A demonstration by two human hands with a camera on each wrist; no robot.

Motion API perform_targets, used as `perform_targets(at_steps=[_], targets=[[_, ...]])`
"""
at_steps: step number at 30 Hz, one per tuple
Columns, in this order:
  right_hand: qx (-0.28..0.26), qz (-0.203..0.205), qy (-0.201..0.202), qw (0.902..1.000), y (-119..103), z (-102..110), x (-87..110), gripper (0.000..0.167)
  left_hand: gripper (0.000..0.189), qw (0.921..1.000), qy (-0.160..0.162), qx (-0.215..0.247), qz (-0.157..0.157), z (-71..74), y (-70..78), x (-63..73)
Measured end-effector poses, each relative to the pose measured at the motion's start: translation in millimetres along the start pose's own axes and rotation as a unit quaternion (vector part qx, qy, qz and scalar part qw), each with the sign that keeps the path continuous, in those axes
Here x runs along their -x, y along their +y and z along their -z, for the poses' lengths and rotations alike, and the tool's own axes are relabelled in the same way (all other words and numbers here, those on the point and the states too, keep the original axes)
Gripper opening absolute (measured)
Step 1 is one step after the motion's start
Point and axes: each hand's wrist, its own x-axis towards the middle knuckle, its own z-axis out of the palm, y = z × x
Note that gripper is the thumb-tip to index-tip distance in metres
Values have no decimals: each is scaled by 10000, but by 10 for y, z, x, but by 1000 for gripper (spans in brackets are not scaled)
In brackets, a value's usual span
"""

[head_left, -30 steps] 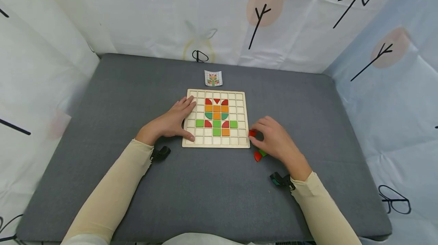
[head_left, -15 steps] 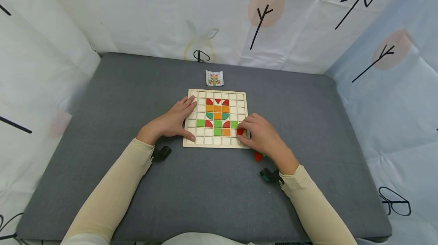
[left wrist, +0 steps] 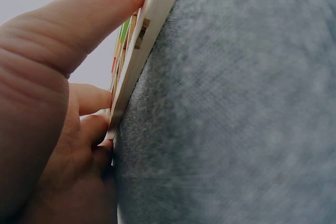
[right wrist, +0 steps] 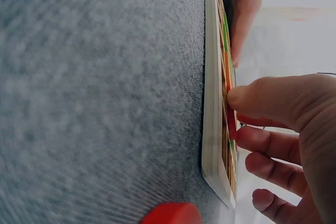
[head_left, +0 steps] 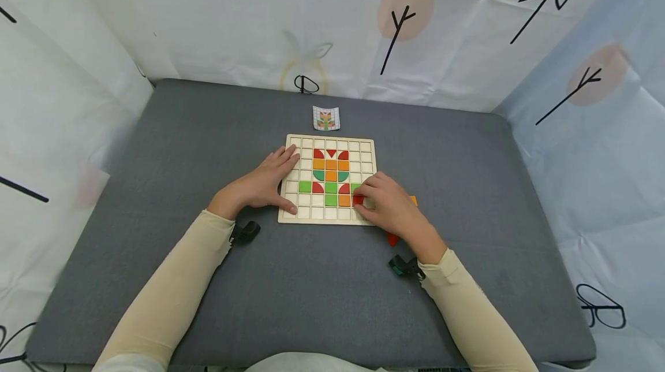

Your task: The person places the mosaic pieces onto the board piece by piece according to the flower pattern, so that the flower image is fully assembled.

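A wooden grid board (head_left: 304, 216) lies on the grey table, its middle cells filled with red, orange, green and teal tiles. My left hand (head_left: 256, 185) rests along its left edge, fingers spread and fairly straight, thumb on the near left corner area. In the left wrist view the fingers touch the board's side (left wrist: 137, 56). With thumb and fingers my right hand (head_left: 392, 205) pinches a red tile (head_left: 358, 200) at the cell right of the lower orange tile. Seen from the right wrist, that red tile (right wrist: 231, 121) lies against the board's top.
Beyond the board lies a small pattern card (head_left: 326, 119). A loose red piece (head_left: 392, 239) sits by the board's near right corner, and an orange piece (head_left: 413, 200) shows partly behind the right hand. White printed cloth (head_left: 234, 25) encloses the table.
My right hand has moved left from beside the board onto its right part, carrying the red tile to a cell by the orange tile. The left hand stays in place.
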Motion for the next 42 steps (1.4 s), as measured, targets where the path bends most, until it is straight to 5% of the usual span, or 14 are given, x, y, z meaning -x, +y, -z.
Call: perform_targets(at_steps=[25,42], targets=[[-93,58,54,9999,-33,9,10,15,139,10000,38,32,64,-27,5,0],[-158,-1217,326,9919,296,557,427,30,138,10000,57,-47,47,-19,6,0]])
